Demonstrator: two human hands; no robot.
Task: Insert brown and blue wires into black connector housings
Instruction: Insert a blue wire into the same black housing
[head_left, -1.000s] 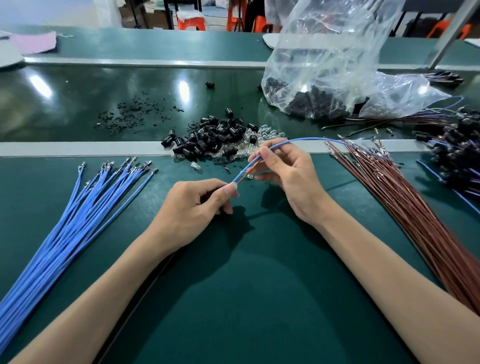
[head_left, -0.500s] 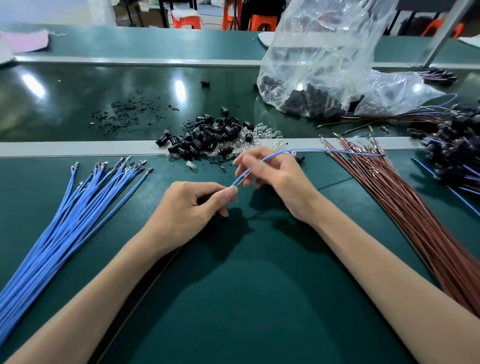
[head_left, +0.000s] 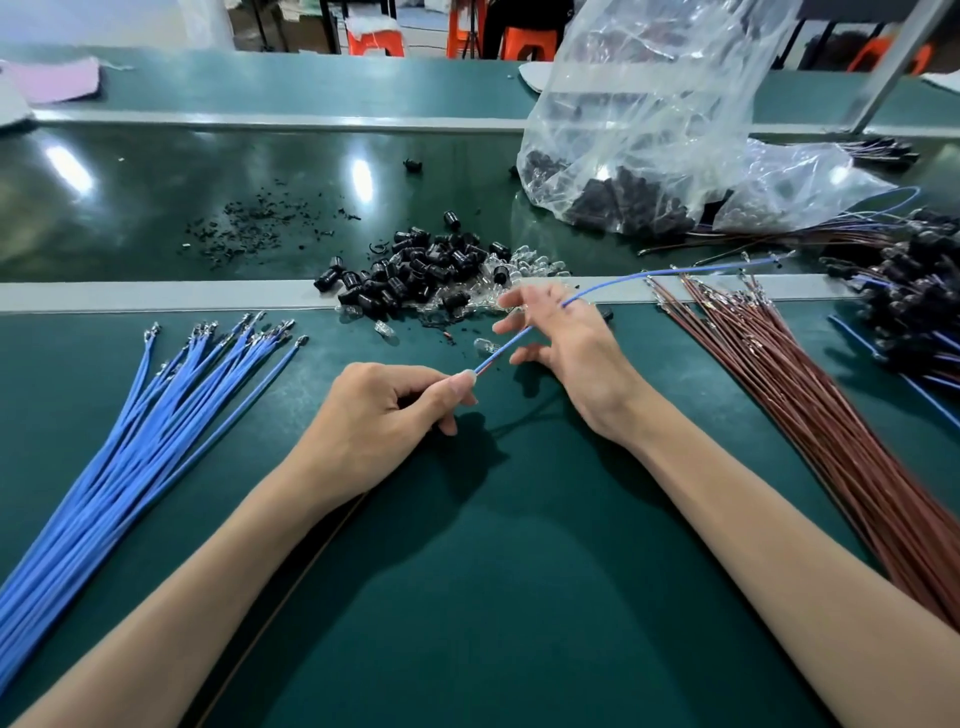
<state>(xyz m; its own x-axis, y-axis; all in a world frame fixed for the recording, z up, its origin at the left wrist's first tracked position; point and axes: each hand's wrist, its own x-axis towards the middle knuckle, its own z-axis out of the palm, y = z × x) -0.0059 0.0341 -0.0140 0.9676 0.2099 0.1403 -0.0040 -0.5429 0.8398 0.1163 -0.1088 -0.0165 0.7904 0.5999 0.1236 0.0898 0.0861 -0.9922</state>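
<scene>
My left hand (head_left: 384, 415) pinches the near end of a single blue wire (head_left: 675, 270) between thumb and forefinger, with a bit of brown wire (head_left: 480, 370) beside it. The blue wire runs up and right through the spread fingers of my right hand (head_left: 566, 353), then on over the brown wire bundle (head_left: 831, 415). My right hand's fingers are straightened and do not clamp the wire. Beyond both hands, a pile of black connector housings (head_left: 415, 275) lies on the grey strip. I cannot see a housing in either hand.
A fan of blue wires (head_left: 130, 441) lies at the left. Clear bulbs (head_left: 530, 267) sit beside the housings. A plastic bag (head_left: 649, 130) holding black parts stands at the back right. Finished wired housings (head_left: 914, 291) are heaped at the far right. Black debris (head_left: 260, 223) is scattered at the back.
My right hand has let go of the blue wire and spread its fingers, sliding a little up and right along it. My left hand keeps its pinch in place.
</scene>
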